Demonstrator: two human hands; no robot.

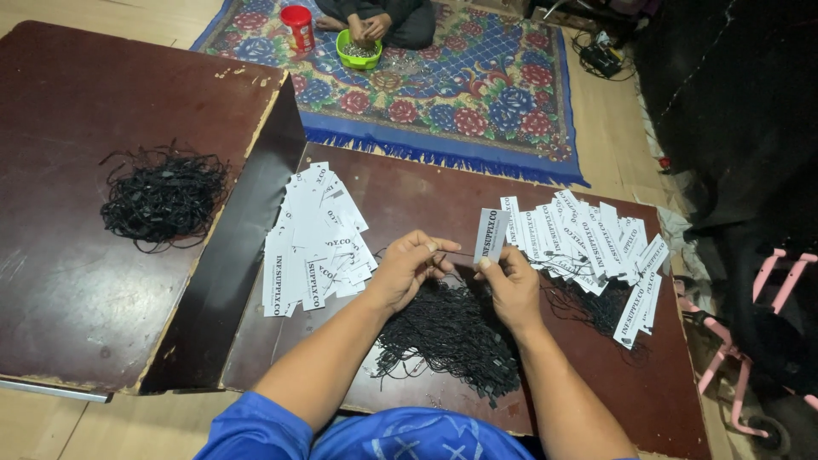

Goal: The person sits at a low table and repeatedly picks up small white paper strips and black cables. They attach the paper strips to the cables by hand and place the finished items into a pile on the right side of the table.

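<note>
A: Hands first, quick.
B: Right hand (511, 285) pinches one white paper tag (491, 236) by its lower end, fingertips pressed together on it. Tag stands nearly upright, long axis running bottom to top, leaning a little right, top end pointing away from the person. It sits above the middle of the dark worktop (409, 200).
A: Left?
B: Left hand (407, 268) has thumb and forefinger closed on a thin black string (444, 255), just beside the tag's lower edge. Can't tell if string and tag touch.
A: Counts?
B: One tag in hand. Two tag piles: left tag pile (315, 243) and right tag pile (596, 247), too overlapped to count singly. Two string heaps: near string heap (452, 336) under the hands, far string heap (162, 198) on the second worktop (77, 281) at left.
A: Beyond?
B: Another person sits on a patterned rug (477, 85) with one green bowl (359, 51) and one red cup (298, 25).
</note>
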